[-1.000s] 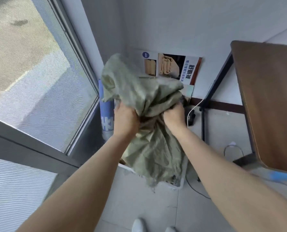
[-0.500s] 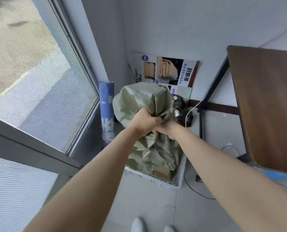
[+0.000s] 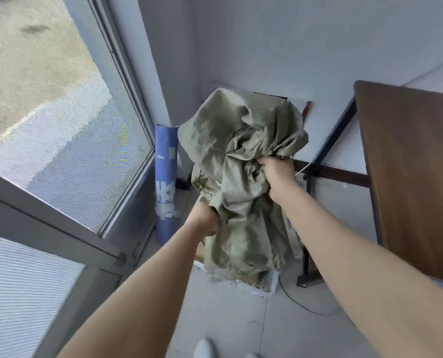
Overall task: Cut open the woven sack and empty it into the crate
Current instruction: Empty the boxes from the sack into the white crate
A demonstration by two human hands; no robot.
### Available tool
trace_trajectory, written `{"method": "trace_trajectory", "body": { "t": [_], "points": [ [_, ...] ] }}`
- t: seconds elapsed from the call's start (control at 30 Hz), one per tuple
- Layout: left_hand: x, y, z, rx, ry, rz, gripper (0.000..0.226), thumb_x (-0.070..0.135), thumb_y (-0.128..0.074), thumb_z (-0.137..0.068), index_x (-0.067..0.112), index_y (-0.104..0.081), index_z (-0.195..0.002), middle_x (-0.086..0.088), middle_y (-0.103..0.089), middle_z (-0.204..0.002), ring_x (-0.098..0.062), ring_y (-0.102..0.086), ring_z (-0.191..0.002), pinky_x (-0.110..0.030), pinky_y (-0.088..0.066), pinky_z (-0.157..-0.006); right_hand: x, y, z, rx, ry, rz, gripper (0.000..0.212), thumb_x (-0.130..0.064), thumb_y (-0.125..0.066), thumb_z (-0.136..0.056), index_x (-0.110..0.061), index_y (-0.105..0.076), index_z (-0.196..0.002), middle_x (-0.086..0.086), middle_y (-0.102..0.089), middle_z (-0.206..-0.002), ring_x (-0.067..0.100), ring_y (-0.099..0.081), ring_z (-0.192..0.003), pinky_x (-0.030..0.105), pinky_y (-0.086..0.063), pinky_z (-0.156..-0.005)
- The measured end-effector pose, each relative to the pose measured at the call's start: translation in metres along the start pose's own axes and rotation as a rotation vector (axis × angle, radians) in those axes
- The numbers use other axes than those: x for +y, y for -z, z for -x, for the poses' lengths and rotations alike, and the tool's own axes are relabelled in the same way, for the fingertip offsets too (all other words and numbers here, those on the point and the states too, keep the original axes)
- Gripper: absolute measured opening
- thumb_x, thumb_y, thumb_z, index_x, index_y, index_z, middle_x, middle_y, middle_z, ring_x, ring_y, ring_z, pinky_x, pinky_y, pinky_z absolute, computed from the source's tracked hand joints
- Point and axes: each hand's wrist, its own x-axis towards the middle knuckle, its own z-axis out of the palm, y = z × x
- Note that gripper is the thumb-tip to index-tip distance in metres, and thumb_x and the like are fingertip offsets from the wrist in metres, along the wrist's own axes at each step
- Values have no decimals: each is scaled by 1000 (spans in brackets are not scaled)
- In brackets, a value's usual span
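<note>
I see one sack (image 3: 241, 156), green and crumpled, held up in the air above one white crate (image 3: 265, 290) that stands on the floor. The sack's frayed lower edge hangs over the crate and hides most of it, so only the near corner shows. Both of my hands are on the sack. My right hand (image 3: 277, 174) is higher, with its fingers curled round a bunch of cloth on the right side. My left hand (image 3: 205, 218) is lower on the left side and grips the cloth there, though the fabric hides its fingertips. One blue roll (image 3: 166, 182) stands upright in the corner by the window, just beside the sack. One brown desk (image 3: 409, 177) is at the right. One dark cable (image 3: 300, 303) lies on the floor near the crate. Two shoe tips (image 3: 203, 348) show at the bottom edge.
</note>
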Motion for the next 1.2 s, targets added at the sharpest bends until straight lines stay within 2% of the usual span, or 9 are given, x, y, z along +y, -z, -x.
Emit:
{"method": "trace_trajectory", "body": {
  "t": [0.17,0.33,0.4,0.53,0.63,0.77,0.93,1.07,1.2],
  "points": [
    [29,3,-6,156,-96,758,24,-1,-42,-94,11,-59,-106,-3,-60,-83,-21,-58,-80,-16,-51,-57,19,15,2,62,90,192,36,-4,-60,-86,-8,-56,-122,1,-60,-113,16,-54,-100,22,-41,-84],
    [53,-14,-5,-42,-180,944,28,35,-60,-76,21,-66,-99,-6,-69,-103,-25,-63,-98,-37,-54,-88,33,15,-1,-119,-110,231,51,-25,-69,-69,-10,-61,-116,5,-65,-110,22,-59,-98,32,-49,-90],
    [60,-23,-1,-124,-194,1022,20,32,-56,-82,18,-62,-94,0,-70,-86,-14,-64,-86,-25,-55,-78,34,19,3,-247,-268,94,31,-32,-67,-76,-10,-69,-97,11,-71,-96,25,-65,-88,38,-55,-85],
    [58,-44,9,-169,-311,889,12,15,-45,-91,20,-56,-93,10,-66,-84,2,-60,-74,-19,-51,-76,40,29,3,-311,-386,-54,48,-30,-50,-93,-12,-73,-55,6,-69,-60,18,-66,-53,25,-55,-56],
    [46,-56,10,-204,-311,663,21,12,-49,-87,12,-56,-107,-15,-64,-110,-13,-58,-87,-28,-51,-80,48,24,1,-281,-370,-67,24,-30,-63,-82,-9,-73,-84,9,-71,-76,22,-67,-68,28,-53,-64],
    [26,-55,8,-54,-347,571,39,-2,-44,-78,14,-59,-111,-12,-65,-108,-25,-61,-99,-40,-53,-85,65,26,-25,-28,-257,-163,56,-23,-68,-56,-6,-66,-109,13,-70,-101,25,-68,-80,34,-57,-68],
    [-10,-36,-14,198,168,252,45,19,-53,-90,15,-41,-132,-14,-35,-137,-32,-44,-117,-38,-40,-97,49,30,-27,-103,-214,-194,70,-30,-71,-50,-8,-65,-115,13,-68,-113,28,-67,-98,41,-55,-89],
    [15,-37,-13,29,46,752,27,-4,-37,-89,9,-56,-102,-10,-63,-91,-15,-62,-69,-27,-53,-59,44,22,-10,-112,-218,43,16,-19,-66,-82,-8,-67,-94,4,-67,-81,18,-62,-69,29,-51,-74],
    [38,-49,-9,25,-117,940,33,-5,-42,-86,8,-58,-112,-9,-68,-105,-23,-65,-97,-36,-56,-84,53,33,-10,-339,-379,168,32,-35,-50,-95,-12,-58,-75,7,-70,-64,13,-64,-52,17,-47,-52]
  ]
}}
